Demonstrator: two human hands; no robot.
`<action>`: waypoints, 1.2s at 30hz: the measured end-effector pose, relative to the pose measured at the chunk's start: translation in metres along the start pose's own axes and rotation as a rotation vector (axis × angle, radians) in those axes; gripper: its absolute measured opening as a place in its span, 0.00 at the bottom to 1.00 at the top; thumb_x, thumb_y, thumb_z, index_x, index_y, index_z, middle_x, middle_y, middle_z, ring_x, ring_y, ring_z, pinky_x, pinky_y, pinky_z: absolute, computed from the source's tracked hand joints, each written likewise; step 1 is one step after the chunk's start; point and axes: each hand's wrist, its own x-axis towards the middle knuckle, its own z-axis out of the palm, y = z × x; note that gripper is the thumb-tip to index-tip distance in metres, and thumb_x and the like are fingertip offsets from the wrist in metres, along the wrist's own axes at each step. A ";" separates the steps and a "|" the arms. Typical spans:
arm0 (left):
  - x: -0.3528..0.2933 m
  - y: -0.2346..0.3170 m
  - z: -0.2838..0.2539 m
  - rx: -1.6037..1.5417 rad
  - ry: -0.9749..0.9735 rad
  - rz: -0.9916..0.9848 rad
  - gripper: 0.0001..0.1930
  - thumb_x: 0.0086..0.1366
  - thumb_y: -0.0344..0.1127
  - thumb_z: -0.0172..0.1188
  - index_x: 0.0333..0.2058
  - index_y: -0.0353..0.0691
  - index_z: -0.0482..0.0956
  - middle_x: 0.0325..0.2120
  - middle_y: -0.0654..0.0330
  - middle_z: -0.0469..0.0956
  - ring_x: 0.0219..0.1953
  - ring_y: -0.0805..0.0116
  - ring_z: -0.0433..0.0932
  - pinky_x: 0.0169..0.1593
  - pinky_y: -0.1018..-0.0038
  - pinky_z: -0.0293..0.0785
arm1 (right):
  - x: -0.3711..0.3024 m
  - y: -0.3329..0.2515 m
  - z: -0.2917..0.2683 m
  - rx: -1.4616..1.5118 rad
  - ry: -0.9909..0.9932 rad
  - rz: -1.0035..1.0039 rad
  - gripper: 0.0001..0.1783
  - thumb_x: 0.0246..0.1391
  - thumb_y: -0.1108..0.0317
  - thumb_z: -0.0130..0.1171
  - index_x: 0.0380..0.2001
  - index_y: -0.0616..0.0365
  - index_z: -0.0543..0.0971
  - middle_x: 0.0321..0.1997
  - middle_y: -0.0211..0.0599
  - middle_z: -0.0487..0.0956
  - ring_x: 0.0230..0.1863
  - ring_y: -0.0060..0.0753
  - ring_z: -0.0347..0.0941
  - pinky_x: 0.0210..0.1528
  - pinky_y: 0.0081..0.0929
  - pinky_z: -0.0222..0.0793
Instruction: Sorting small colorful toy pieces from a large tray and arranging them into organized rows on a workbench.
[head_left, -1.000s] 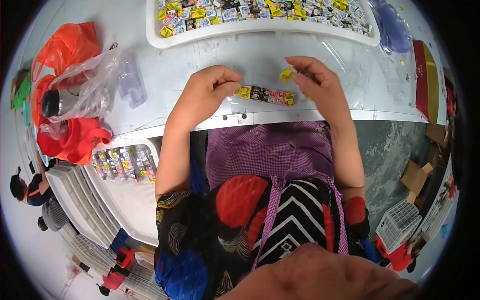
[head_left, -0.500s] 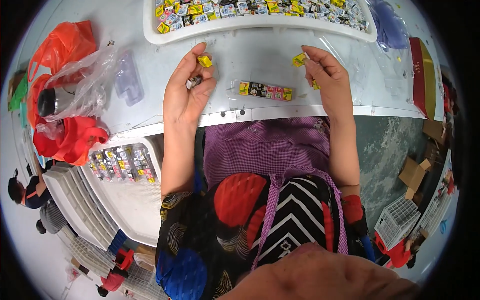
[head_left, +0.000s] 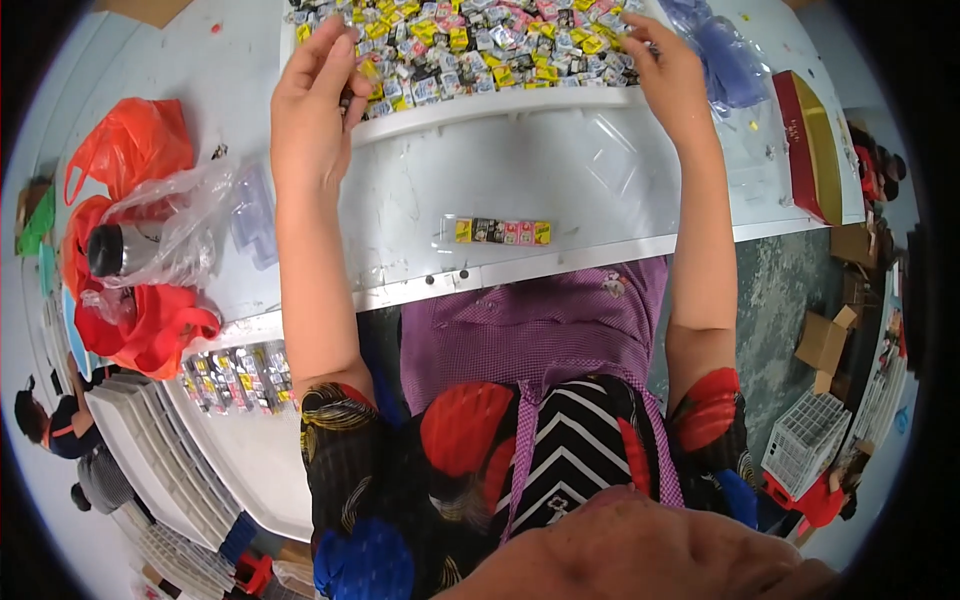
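A white tray (head_left: 520, 100) at the far side is heaped with small printed blocks (head_left: 480, 55) in yellow, white, black and pink. My left hand (head_left: 315, 100) is over the tray's left front corner, fingers curled. A small dark block (head_left: 347, 97) partly shows inside its fingers; anything else there is hidden. Above the right part of the heap, my right hand (head_left: 668, 78) has its thumb and forefinger apart, with no block visible between them. Near the table's front edge lies a clear plastic tray (head_left: 449, 230) holding a row of yellow, black and pink blocks (head_left: 512, 232).
Red bags (head_left: 140, 150) and a flask (head_left: 115, 248) in clear plastic occupy the table's left. A lower white tray (head_left: 255, 465) holds filled packs (head_left: 235, 380). Clear plastic pieces (head_left: 725, 60) and a red-and-gold box (head_left: 808, 150) lie right. Other people work at far left.
Both hands have moved forward from above the table to the block tray. The yellow blocks seen in my right hand no longer show there. The view has shifted, bringing more of the heap into sight.
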 end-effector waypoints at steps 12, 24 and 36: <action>0.028 -0.061 0.132 0.663 -0.339 0.794 0.15 0.58 0.33 0.58 0.45 0.38 0.77 0.34 0.53 0.77 0.32 0.63 0.74 0.37 0.69 0.72 | 0.010 0.030 0.008 -0.262 -0.532 -0.008 0.13 0.51 0.66 0.61 0.36 0.64 0.75 0.28 0.45 0.76 0.29 0.39 0.70 0.36 0.30 0.66; 0.050 -0.056 0.154 0.892 -0.426 0.411 0.08 0.56 0.30 0.53 0.33 0.34 0.76 0.32 0.43 0.78 0.37 0.43 0.78 0.43 0.54 0.72 | -0.002 0.050 0.028 0.239 -0.174 0.250 0.09 0.56 0.71 0.56 0.38 0.64 0.77 0.27 0.34 0.78 0.24 0.20 0.71 0.29 0.19 0.68; -0.016 0.002 0.070 0.563 -0.601 0.063 0.12 0.56 0.34 0.57 0.38 0.37 0.79 0.30 0.54 0.77 0.31 0.63 0.73 0.37 0.68 0.71 | 0.001 0.076 0.019 -0.031 -0.023 0.100 0.09 0.56 0.69 0.57 0.34 0.66 0.78 0.23 0.27 0.75 0.25 0.17 0.67 0.29 0.17 0.64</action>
